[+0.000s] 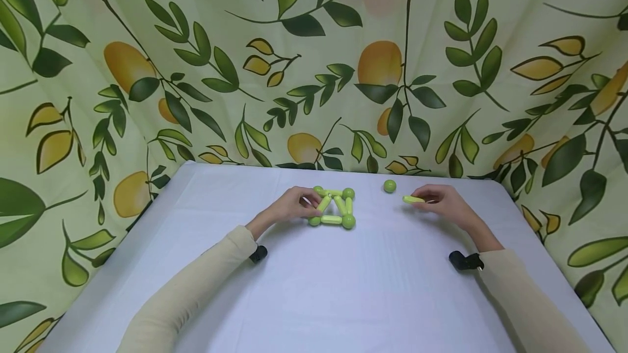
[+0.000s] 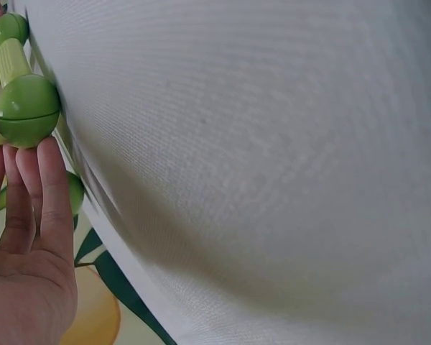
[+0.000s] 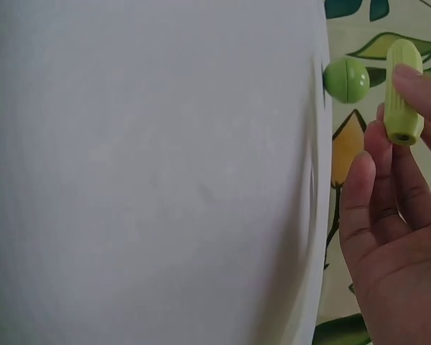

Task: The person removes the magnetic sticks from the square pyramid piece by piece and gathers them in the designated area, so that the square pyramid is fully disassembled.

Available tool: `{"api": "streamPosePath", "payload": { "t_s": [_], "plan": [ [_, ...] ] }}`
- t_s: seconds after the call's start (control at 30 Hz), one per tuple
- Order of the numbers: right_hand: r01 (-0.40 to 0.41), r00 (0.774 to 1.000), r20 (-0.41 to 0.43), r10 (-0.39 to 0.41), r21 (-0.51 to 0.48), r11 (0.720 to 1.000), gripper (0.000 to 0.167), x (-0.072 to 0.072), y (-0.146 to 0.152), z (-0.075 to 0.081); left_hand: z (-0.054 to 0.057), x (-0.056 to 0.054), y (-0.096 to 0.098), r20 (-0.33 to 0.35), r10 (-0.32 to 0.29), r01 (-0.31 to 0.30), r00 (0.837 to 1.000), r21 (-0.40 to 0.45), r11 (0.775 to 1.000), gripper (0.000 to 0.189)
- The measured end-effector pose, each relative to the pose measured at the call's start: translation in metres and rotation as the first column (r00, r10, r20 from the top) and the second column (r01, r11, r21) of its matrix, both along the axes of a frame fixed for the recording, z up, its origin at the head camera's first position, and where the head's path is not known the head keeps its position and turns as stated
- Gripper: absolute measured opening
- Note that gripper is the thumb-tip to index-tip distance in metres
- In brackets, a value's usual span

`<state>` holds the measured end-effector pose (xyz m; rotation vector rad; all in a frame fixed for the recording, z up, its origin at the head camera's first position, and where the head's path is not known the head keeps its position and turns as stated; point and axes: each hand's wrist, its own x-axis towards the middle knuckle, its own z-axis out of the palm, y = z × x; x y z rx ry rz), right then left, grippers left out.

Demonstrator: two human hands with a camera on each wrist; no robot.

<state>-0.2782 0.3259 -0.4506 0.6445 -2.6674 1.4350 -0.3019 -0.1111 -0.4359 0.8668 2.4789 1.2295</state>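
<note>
The right hand (image 1: 439, 200) pinches a ribbed light-green rod (image 1: 414, 199) near a loose green ball (image 1: 390, 186); the left hand (image 1: 294, 204) grips the ball-and-rod frame (image 1: 331, 220) by its left side on the white tabletop (image 1: 343, 287). Probably light, stiff plastic, the rod should hold securely by its ribbed middle.

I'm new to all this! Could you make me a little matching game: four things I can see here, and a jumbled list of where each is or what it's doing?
Things:
1. Left hand
2. Right hand
3. Loose green ball
4. Leaf-print curtain

Places and states:
A. Hangs behind the white table
B. Pinches a pale green rod
C. Lies apart from the joined frame, near the table's far edge
D. Touches the joined frame at its left side

Right pairs: 1-D, 2-B, 3-C, 4-A
</note>
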Motion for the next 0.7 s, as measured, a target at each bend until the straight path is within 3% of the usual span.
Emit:
{"api": "streamPosePath", "payload": {
  "t_s": [0.27,0.7],
  "plan": [
    [0.030,0.999,0.012,-0.032,0.092,0.995,0.021,-0.003,0.017,-0.002,0.000,0.000,0.000,-0.008,-0.001,0.001,1.000,0.004,1.000,0.023],
    [0.046,0.994,0.094,-0.062,0.159,0.986,0.025,-0.002,0.038,0.000,0.001,0.001,0.001,-0.030,-0.022,0.023,0.999,0.019,1.000,0.023]
  ]
}}
